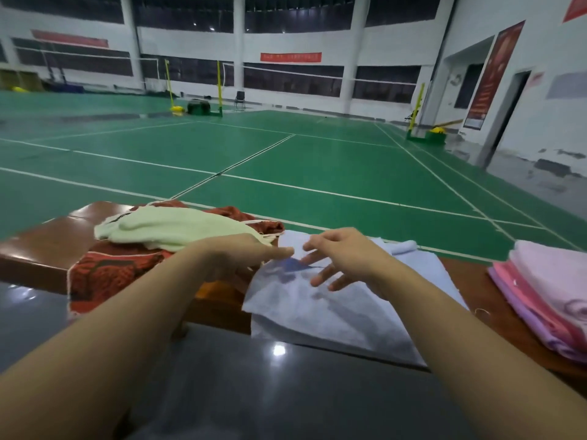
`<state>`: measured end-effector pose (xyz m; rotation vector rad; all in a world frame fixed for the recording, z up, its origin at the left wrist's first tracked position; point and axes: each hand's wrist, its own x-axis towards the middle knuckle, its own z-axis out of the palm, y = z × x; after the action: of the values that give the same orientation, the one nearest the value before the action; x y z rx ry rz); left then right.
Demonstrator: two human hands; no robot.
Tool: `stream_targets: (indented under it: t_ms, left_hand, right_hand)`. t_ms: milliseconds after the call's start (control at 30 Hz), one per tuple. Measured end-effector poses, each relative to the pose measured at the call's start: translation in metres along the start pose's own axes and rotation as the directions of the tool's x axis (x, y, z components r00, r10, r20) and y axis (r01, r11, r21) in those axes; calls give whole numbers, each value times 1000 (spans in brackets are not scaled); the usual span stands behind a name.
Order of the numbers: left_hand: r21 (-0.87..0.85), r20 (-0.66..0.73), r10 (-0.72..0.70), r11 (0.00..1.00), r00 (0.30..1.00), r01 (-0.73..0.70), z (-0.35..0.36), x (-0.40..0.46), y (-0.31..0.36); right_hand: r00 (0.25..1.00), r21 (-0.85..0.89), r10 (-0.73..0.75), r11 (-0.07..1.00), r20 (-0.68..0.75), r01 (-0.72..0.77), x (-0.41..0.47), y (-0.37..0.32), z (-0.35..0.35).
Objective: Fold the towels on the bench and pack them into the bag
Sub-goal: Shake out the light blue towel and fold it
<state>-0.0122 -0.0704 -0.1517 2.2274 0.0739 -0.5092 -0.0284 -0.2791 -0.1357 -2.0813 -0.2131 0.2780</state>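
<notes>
Nearest to the camera is a dark glossy floor (254, 392), and both forearms reach over it to the long brown wooden bench (38, 246). On the bench, in the middle, lies a pale blue-white towel (333, 315); its near part hangs over the bench edge. The left hand (241, 252) and the right hand (343, 258) are above the far part of this towel, fingers loosely spread, and they seem to hold nothing; whether the fingertips touch the cloth I cannot tell. At the right stands a stack of folded pink and purple towels (546, 293). At the left a cream towel (178, 228) lies on red patterned fabric (104, 274), maybe the bag. Behind is a green badminton court (286, 160).

I judge that the hanging part can pull the towel down off the bench if the hands take only one layer, and then the fold will come out uneven.
</notes>
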Motion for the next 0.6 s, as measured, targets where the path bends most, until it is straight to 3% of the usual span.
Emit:
stream_targets:
  t_ms: [100,233,367,600]
  left_hand:
    - [198,-106,60,979,993,-38,3,7,-1]
    - [126,-48,59,991,997,-53,5,-1,11]
    - [33,160,1,999,987,-6,-5,-18,13]
    - [436,258,-282,887,924,149,-4,-23,17]
  right_hand:
    - [977,-80,8,997,-214,-25,5,27,-20]
    - [923,-188,-12,980,-385,-66,10,66,-39]
    - [899,-75,10,996,-438,-48,7,76,-48]
    - [910,-170,-73,985,-408,2,11,77,-53]
